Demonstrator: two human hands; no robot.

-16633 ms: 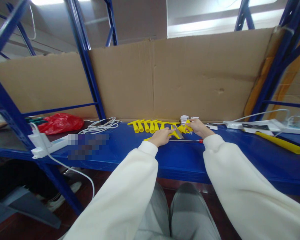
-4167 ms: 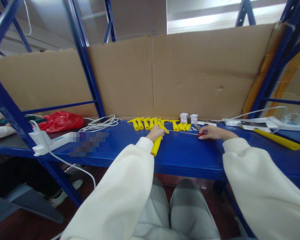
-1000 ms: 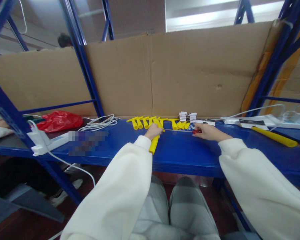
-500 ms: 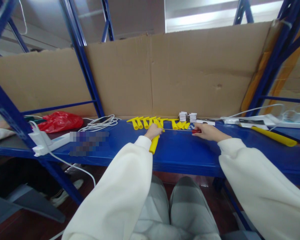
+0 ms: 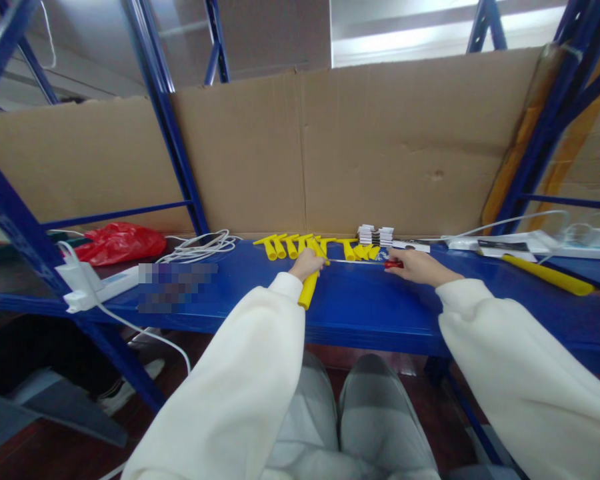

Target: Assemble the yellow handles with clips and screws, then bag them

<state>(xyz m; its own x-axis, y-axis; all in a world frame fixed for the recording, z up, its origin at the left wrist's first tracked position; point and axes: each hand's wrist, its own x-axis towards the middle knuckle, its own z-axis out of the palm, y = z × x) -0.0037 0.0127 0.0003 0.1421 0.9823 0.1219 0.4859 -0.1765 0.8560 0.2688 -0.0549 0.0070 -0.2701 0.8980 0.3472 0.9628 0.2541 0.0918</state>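
My left hand (image 5: 307, 264) is closed round a yellow plastic handle (image 5: 308, 291), whose tube end points toward me. In my right hand (image 5: 414, 265) is a screwdriver (image 5: 393, 265) with a red grip, fingers wrapped round it. Its long thin shaft lies level and reaches left to the yellow handle by my left hand; the exact contact at the tip is too small to make out. Behind my hands stands a row of similar yellow T-shaped handles (image 5: 270, 248). Small yellow pieces (image 5: 366, 252) lie to their right, near a stack of white pieces (image 5: 375, 235).
A blue shelf (image 5: 365, 313) carries everything, with a cardboard panel (image 5: 380, 147) along its back. To the left are a power strip (image 5: 113, 285), coiled white cable (image 5: 200, 248) and a red plastic bag (image 5: 123, 243). A long yellow-handled tool (image 5: 550, 274) rests at right.
Both hands stay nearly where they were, still on the yellow handle and the screwdriver. At far left, another person's hand and sleeve have gone out of view.
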